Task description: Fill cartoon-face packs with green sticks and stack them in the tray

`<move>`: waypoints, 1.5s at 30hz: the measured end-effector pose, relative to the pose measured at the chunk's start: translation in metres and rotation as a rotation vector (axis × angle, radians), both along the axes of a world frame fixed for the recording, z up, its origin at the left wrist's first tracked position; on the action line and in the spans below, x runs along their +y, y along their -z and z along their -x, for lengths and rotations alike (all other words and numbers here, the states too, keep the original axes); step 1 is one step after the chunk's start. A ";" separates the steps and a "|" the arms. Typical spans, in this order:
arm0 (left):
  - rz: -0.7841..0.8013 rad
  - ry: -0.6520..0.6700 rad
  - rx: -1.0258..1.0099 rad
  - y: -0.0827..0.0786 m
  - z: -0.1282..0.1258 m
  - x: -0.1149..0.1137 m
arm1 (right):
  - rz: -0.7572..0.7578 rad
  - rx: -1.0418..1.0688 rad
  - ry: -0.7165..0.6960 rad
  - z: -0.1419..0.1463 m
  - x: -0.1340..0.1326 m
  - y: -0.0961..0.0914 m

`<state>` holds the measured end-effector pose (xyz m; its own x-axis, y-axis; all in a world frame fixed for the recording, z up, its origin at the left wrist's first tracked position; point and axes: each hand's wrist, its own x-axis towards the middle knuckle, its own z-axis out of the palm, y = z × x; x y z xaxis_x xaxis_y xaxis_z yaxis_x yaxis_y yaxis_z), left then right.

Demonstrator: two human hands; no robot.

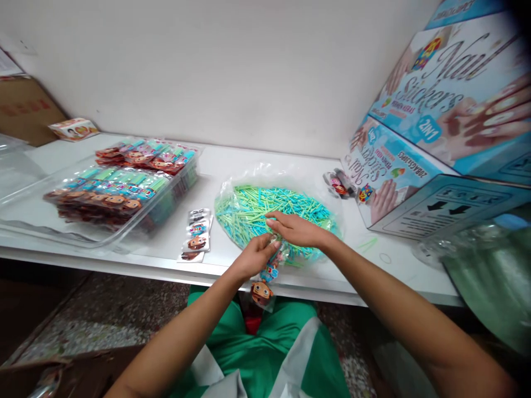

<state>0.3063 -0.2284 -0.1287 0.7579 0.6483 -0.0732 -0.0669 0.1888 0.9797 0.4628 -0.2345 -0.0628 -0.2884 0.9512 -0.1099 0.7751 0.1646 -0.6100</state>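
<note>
My left hand (254, 258) is closed on a clear packet of cartoon-face stickers (265, 281), which hangs below the edge of the white table (232, 160). My right hand (293, 228) lies just above it, fingers pinched at the packet's top, over an open plastic bag full of green and blue sticks (253, 210). What the right fingertips hold is hidden. A finished sticker packet (197, 235) lies flat on the table left of my hands.
A clear tray (53, 232) at the left holds several filled packets (120, 185). Two "Nail Stickers" boxes (431, 138) are stacked at the right, with loose sticker pieces (341, 185) beside them. A small box (73, 129) and a cardboard carton (25, 108) sit far left.
</note>
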 end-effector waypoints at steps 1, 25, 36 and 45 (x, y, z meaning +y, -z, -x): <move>0.075 0.015 -0.019 0.000 -0.001 -0.002 | -0.015 0.020 0.038 0.004 0.001 0.004; 0.253 -0.170 -0.050 0.004 0.008 -0.020 | 0.047 0.505 0.312 -0.009 -0.034 0.035; 0.303 -0.133 -0.046 -0.001 0.010 -0.026 | 0.076 0.646 0.352 0.000 -0.039 0.027; 0.334 -0.133 -0.082 -0.003 0.011 -0.027 | 0.076 0.571 0.320 -0.002 -0.044 0.027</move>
<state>0.2950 -0.2553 -0.1259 0.6807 0.6922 -0.2398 -0.1884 0.4818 0.8558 0.4650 -0.2783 -0.0898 -0.0256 0.9952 -0.0940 0.3299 -0.0803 -0.9406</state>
